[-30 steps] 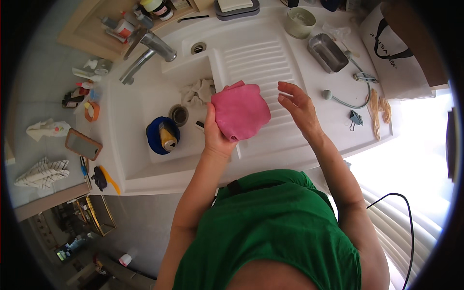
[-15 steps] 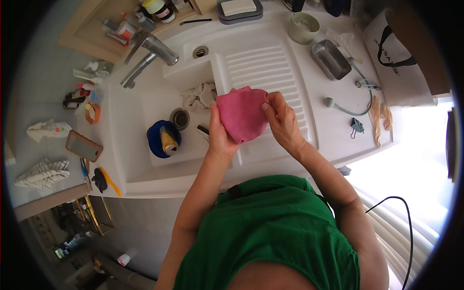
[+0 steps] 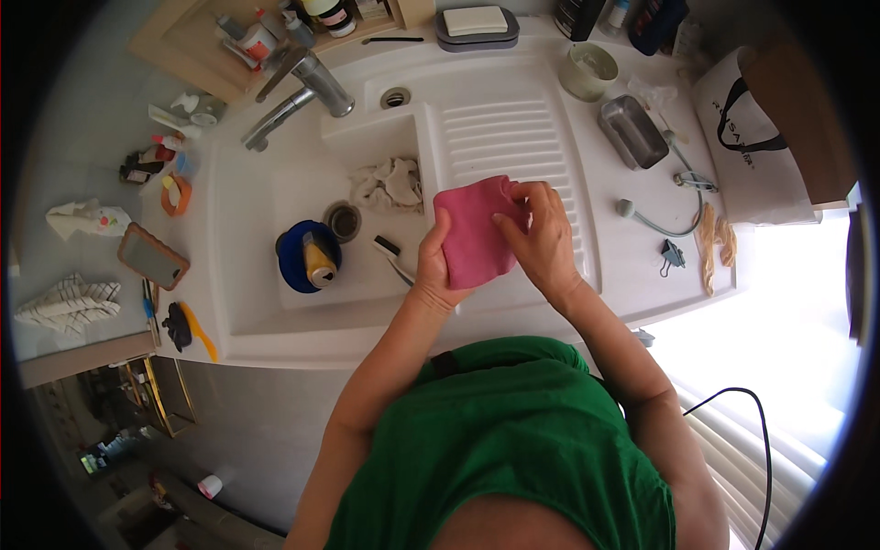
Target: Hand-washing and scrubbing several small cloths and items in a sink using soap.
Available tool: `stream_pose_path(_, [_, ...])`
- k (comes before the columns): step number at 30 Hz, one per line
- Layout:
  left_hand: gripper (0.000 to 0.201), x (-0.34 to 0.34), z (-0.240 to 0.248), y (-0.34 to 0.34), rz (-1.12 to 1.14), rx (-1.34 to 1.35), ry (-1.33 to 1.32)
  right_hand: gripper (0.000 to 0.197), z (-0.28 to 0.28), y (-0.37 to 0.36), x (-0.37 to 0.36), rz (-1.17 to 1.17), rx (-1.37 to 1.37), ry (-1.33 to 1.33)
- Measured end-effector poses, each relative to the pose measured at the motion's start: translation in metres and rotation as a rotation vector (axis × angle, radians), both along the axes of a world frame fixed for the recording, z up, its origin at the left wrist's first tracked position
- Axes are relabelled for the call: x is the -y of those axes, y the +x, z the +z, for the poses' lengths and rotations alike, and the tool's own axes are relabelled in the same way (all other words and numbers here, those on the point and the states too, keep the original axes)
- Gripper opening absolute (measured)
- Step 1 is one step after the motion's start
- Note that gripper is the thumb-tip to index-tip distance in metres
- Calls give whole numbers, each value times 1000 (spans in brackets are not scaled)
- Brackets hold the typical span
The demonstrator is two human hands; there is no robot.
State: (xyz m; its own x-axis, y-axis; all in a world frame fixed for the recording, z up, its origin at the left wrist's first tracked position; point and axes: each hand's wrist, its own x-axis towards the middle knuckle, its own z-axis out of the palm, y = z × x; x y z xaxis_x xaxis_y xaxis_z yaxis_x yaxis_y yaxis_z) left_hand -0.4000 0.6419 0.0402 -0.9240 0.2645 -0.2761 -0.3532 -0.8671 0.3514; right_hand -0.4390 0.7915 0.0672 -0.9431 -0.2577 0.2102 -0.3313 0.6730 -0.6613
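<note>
White sink (image 3: 252, 211) fills the worktop, basin at left, ribbed drainboard (image 3: 500, 137) at right; tap (image 3: 321, 90) stands at the back edge; pink cloth (image 3: 472, 238) is held up over the divide between basin and drainboard, toward the front edge, its longer axis seemingly running back to front; left hand (image 3: 434, 264) clasps its left side, thumb on top, fingers hidden beneath; right hand (image 3: 543, 240) pinches the far right corner, thumb and forefinger nearly closed, remaining fingers curled; cloth lies between both hands, touching each; blue bowl (image 3: 291, 264) with a can (image 3: 320, 267), brush (image 3: 388, 247) and whitish rag (image 3: 385, 186) lie in the basin.
</note>
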Motion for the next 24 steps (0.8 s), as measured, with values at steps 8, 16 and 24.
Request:
stream_pose_path(8, [56,-3,0,0,-44,199,-131,36,-40,-10,-5,-57,835,-1047])
stream_pose_path(16, [54,1,-17,-23,151,232,-103,18,-25,-3,19,108,-133,-199])
stream_pose_path(24, [50,-14,-21,-12,110,195,-260,20,-38,-30,33,-15,-17,-2])
